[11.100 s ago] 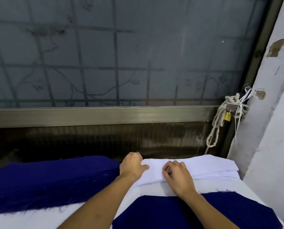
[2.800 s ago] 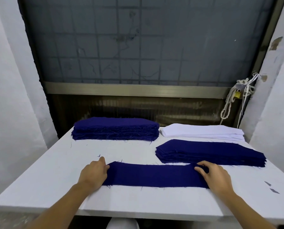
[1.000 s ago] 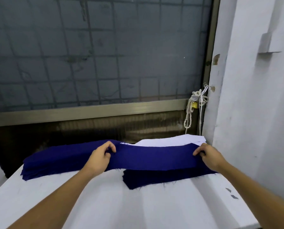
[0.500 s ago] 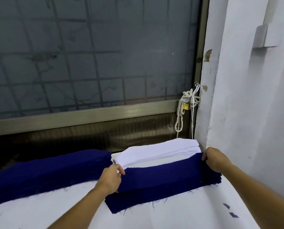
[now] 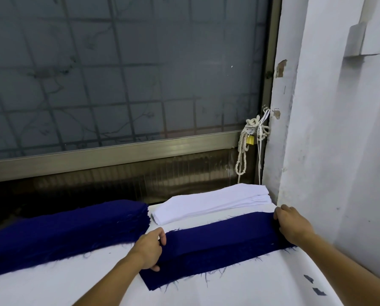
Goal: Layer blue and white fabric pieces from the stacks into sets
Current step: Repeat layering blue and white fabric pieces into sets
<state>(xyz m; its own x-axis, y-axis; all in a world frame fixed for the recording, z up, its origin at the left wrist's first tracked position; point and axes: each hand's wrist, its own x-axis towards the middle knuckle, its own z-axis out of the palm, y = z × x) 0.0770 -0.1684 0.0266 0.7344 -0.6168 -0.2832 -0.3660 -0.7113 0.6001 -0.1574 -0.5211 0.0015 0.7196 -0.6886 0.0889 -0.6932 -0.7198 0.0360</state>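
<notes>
Head view. A white-topped desk (image 5: 239, 290) stands against a frosted, grid-patterned window (image 5: 118, 74) and a white plastered wall (image 5: 339, 151).

Towards the desk's right edge lies a low stack of long dark-blue fabric strips (image 5: 206, 269) with frayed edges. A single dark-blue fabric strip (image 5: 220, 233) lies along the top of it. The left hand (image 5: 149, 250) grips the left end of this strip, thumb above and fingers curled round the end. The right hand (image 5: 292, 226) holds the right end, its fingers curled over the cloth close to the wall.

Behind this stack, at the far right corner, lies a stack of long white fabric pieces (image 5: 211, 204), just apart from the blue one. A thicker stack of dark-blue fabric (image 5: 63, 230) runs along the far edge to the left, its end just beside the white pieces.

Two small dark fabric scraps (image 5: 319, 291) lie near the right edge. A coiled white rope (image 5: 243, 155) and a yellow padlock (image 5: 250, 140) hang at the window frame's corner.
</notes>
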